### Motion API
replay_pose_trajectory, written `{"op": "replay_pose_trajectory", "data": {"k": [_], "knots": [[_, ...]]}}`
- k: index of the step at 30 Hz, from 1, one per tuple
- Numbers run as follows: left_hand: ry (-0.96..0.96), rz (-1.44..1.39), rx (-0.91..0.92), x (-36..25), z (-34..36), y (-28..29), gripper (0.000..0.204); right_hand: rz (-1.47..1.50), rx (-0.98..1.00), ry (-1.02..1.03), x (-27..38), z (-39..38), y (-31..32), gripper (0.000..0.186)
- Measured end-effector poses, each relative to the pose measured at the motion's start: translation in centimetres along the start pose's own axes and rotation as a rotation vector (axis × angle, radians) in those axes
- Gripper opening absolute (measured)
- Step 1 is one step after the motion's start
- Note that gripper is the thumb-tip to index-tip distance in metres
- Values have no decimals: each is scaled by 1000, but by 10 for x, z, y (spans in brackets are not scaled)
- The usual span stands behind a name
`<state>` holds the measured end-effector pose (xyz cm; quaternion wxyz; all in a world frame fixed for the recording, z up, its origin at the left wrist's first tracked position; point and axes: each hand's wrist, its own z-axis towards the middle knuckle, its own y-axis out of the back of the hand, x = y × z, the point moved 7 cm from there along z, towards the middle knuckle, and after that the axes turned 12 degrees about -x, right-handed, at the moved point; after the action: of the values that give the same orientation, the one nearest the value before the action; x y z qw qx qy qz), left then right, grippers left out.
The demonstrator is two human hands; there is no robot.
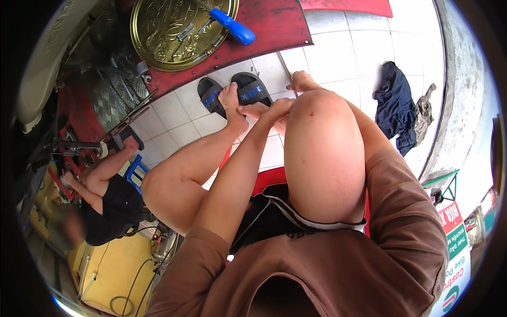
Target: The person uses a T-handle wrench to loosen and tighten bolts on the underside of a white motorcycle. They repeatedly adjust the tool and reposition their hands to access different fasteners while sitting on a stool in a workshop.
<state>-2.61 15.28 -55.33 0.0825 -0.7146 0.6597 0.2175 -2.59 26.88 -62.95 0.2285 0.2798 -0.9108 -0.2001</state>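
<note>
I sit with both bare knees drawn up. My left hand point(268, 109) reaches down past my left thigh, and its fingers lie against the ankle of my left foot point(232, 103). That foot rests on a pair of black slippers with blue straps point(248, 89). My right foot point(302, 82) stands on the white tiles just beyond. My right knee point(323, 153) hides my right hand; only the brown sleeve point(406, 211) and a strip of forearm show.
A round brass tray point(163, 39) with metal tools and a blue-handled screwdriver point(232, 26) lies on a red platform point(274, 26). Dark cloths point(396, 105) lie on the tiles at right. Another person in a black shirt point(113, 208) crouches at left by machinery, near a blue stool point(135, 170).
</note>
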Motion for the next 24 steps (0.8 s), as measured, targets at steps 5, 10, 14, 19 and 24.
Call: {"op": "replay_pose_trajectory", "data": {"k": [5, 10, 14, 19, 24], "knots": [[147, -547, 196, -52, -29, 5, 50, -48, -237, 10, 16, 14, -5, 20], [260, -1158, 140, -55, -73, 58, 51, 25, -307, -29, 7, 23, 3, 18], [449, -710, 208, -155, -143, 87, 54, 89, -324, -70, -6, 4, 35, 19], [270, -682, 89, -99, -128, 54, 51, 290, -311, -157, -20, -13, 58, 22], [215, -636, -84, -77, -143, 41, 50, 649, -446, -280, -29, -77, 107, 22]]}}
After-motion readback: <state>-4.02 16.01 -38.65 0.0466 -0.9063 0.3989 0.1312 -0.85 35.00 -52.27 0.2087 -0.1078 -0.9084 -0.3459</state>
